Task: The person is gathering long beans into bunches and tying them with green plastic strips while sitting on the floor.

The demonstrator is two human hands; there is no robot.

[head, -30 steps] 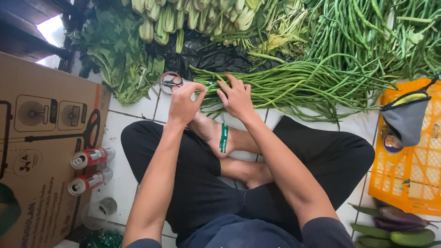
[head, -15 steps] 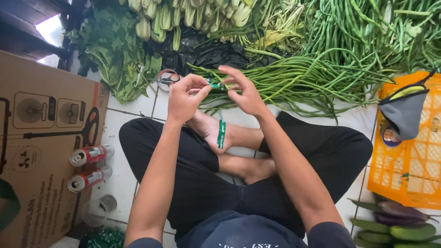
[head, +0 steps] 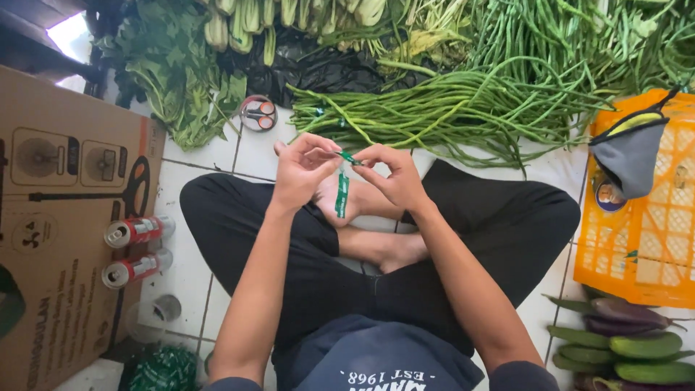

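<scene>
My left hand [head: 304, 170] and right hand [head: 391, 177] are both pinched shut on 1 green tape strip [head: 342, 194], held above my crossed legs; its loose end hangs down. Just beyond: a long bean pile [head: 449, 108] on the tiled floor [head: 253, 156], scissors [head: 258, 114] to the left. 2 red cans [head: 137, 250] sit beside the cardboard box [head: 51, 217].

The cardboard box [head: 51, 217] and the cucumbers [head: 637, 355] run past the frame's edges, only partly visible.
</scene>
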